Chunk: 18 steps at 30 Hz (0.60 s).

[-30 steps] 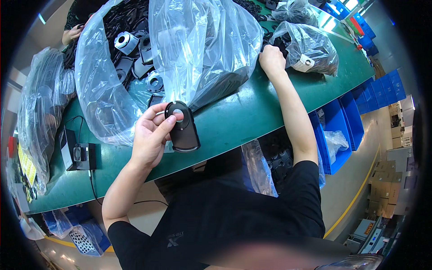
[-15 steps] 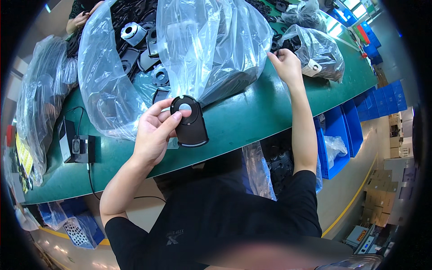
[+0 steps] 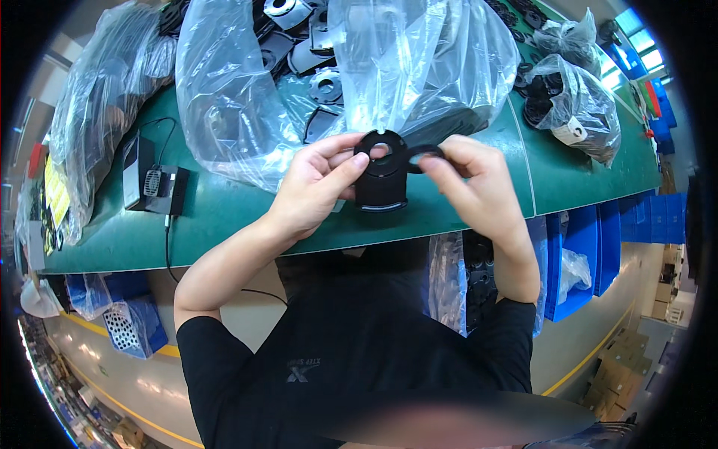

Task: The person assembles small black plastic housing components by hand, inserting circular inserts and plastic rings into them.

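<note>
My left hand grips a flat black plate with a round hole near its rounded top; the thumb and a finger pinch it by the hole. Close to its right side, my right hand pinches a thin black ring between thumb and fingers. The ring is beside the plate's upper right edge; whether they touch, I cannot tell. Both parts are held over the front of the green table. Behind them lie silver-and-black parts between clear plastic bags.
A large clear bag bulges just beyond my hands, with another long bag to its left. A small bag of black parts lies at right. At left stands a black device with a cable. Blue bins stand below the table's right edge.
My right hand has come from beside the small bag at right to the plate, now with a black ring in it. The view has shifted; my left hand still holds the plate.
</note>
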{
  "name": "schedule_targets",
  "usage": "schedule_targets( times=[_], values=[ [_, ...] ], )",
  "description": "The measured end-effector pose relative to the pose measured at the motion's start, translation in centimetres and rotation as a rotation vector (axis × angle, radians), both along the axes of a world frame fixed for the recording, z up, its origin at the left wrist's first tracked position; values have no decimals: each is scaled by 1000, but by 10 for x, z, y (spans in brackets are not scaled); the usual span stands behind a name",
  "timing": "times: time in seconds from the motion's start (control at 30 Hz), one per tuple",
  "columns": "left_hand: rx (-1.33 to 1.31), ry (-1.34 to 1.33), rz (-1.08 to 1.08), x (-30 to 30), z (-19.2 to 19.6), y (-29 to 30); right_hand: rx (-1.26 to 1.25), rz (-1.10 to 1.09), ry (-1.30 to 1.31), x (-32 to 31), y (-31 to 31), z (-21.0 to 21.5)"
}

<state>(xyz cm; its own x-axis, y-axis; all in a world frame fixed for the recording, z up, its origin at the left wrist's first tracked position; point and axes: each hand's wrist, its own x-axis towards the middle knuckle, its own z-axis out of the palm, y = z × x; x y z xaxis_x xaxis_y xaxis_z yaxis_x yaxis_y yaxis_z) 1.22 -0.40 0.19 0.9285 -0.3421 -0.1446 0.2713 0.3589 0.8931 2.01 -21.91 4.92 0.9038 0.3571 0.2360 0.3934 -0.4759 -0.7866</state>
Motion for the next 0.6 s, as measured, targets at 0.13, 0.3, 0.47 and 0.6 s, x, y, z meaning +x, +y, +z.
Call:
schedule_targets(
  times=[0.13, 0.3, 0.47, 0.6],
  values=[
    [-58, -44, -16, -4, 0, 2, -169, 21, -54, 3, 24, 0],
    [4, -99, -36, -5, 4, 4, -260, -73, -273, 6, 35, -12],
    [4, -24, -25, -3, 0, 5, -346, -122, -346, 5, 38, -13],
    [9, -23, -20, -2, -2, 2, -350, -146, -341, 2, 36, -14]
  ],
)
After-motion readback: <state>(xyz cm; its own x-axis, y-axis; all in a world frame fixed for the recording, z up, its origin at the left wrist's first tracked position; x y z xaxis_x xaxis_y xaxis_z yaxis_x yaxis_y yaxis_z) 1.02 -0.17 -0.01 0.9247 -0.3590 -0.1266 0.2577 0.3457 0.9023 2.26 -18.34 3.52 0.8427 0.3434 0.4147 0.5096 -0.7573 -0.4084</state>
